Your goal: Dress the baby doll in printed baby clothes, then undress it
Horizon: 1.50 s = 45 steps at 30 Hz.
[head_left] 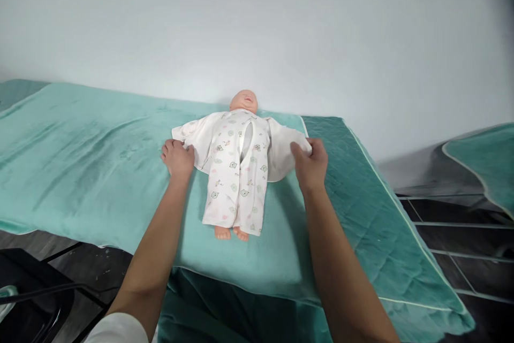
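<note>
A baby doll (pixel 244 101) lies on its back on the bed, its head by the wall and its bare feet showing below. Patterned white baby trousers (pixel 233 188) cover its front, with an oval gap between the legs near the top. A white baby top (pixel 281 153) spreads out on both sides from under them. My right hand (pixel 311 164) is closed in a pinch on the top's right edge, lifting it slightly. At the opposite sleeve, my left hand (pixel 178 158) curls its fingers and thumb around the cloth edge. Both hands' fingertips are partly hidden.
A light green velvety cover (pixel 100 155) spreads over the bed, over a darker quilted layer (pixel 361 198) at right. The white wall (pixel 257 38) rises behind. A black chair (pixel 32 289) stands lower left; a metal slatted frame (pixel 461 225) is at right.
</note>
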### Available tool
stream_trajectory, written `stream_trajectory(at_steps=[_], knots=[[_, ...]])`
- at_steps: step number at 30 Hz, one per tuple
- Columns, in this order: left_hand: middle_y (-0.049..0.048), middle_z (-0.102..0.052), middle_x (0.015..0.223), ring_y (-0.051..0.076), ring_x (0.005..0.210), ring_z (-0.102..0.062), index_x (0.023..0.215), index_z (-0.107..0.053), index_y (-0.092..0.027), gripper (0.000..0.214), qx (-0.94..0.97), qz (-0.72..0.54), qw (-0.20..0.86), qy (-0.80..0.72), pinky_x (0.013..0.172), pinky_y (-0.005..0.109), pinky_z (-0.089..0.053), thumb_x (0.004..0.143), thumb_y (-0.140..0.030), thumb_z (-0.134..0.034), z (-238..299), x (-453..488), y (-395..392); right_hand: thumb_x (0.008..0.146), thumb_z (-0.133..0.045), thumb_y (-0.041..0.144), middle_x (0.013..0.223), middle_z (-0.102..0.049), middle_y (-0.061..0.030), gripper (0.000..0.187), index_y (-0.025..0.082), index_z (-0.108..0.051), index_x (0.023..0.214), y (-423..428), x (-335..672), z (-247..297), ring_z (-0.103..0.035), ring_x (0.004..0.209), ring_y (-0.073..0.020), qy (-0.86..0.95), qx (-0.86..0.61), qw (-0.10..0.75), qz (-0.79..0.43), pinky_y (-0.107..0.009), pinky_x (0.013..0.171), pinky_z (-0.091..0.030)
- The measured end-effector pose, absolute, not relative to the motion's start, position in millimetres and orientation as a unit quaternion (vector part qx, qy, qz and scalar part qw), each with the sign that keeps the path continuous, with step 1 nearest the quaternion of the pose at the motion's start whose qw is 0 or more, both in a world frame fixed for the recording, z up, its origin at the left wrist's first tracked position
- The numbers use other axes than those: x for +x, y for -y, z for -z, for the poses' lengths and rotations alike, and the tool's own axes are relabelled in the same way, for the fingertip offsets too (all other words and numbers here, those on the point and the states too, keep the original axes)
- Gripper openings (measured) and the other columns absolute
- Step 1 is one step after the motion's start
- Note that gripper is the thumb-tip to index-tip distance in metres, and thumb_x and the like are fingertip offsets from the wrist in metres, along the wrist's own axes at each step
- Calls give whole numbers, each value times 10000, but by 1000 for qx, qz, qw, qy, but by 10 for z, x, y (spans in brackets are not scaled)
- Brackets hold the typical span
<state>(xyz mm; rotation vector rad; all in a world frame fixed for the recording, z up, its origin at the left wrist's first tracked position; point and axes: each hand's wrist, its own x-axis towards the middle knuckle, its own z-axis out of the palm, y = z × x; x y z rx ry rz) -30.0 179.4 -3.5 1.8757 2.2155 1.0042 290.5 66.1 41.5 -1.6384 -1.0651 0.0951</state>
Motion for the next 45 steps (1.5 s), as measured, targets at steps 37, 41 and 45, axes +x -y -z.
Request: stream_trajectory(at_steps=[37, 41, 45], knots=[[40, -746, 1216, 186, 1154, -680, 1132, -641, -234, 249, 708, -411, 378, -432, 1041, 347, -497, 936, -197, -493, -919, 736, -2066, 808, -655, 358, 781, -677, -3, 146, 213, -655, 802, -1820, 2500, -682, -574, 734, -177, 477, -669, 514, -246, -316, 712, -419], [45, -759, 1170, 192, 1119, -686, 1035, -693, -212, 209, 712, -406, 366, -441, 1003, 321, -503, 902, -174, -536, -1080, 906, -2172, 773, -690, 357, 775, -673, 11, 160, 205, -683, 824, -1844, 2508, -628, -568, 722, -155, 437, -602, 594, -307, -297, 704, -438], [61, -776, 1028, 216, 962, -693, 957, -740, -193, 168, 714, -371, 328, -494, 922, 346, -517, 881, -245, -599, -1048, 1015, -2324, 756, -732, 380, 784, -685, 8, 208, 204, -728, 865, -1857, 2506, -609, -569, 700, -144, 402, -547, 636, -367, -285, 676, -460]])
